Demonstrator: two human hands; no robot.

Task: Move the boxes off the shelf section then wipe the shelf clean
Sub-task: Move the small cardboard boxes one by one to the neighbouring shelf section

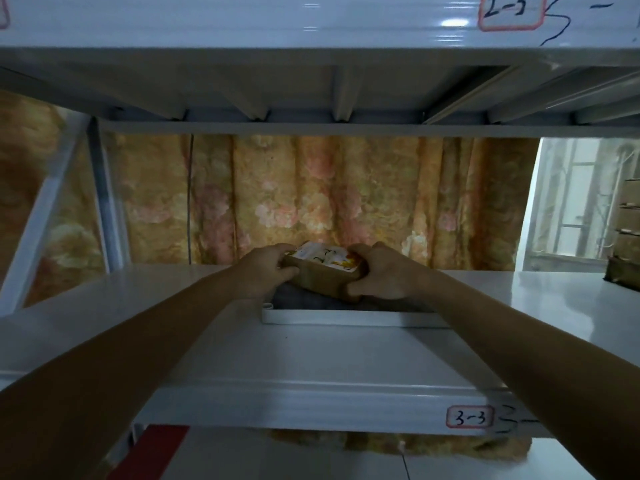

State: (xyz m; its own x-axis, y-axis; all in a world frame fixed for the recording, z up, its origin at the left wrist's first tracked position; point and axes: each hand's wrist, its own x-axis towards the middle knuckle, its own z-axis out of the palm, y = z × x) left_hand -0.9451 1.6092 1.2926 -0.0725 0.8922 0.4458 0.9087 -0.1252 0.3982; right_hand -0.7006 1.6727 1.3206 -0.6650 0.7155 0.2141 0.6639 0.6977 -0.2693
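Observation:
A small brown cardboard box (pixel 323 271) with a white and yellow label on top sits toward the back of the white shelf (pixel 311 355). My left hand (pixel 265 271) grips its left end, fingers curled over the top edge. My right hand (pixel 379 275) grips its right end the same way. The box is tilted, over a dark grey cloth-like thing (pixel 298 299) that lies in a shallow white tray (pixel 346 318). Whether the box touches the cloth I cannot tell.
The shelf's front rail bears a label "3-3" (pixel 469 416). The shelf above (pixel 311 32) is marked "2-3" and hangs low overhead. A flowered curtain (pixel 311 202) closes the back. More brown boxes (pixel 627 244) are stacked at the far right. A slanted white post (pixel 45 216) stands left.

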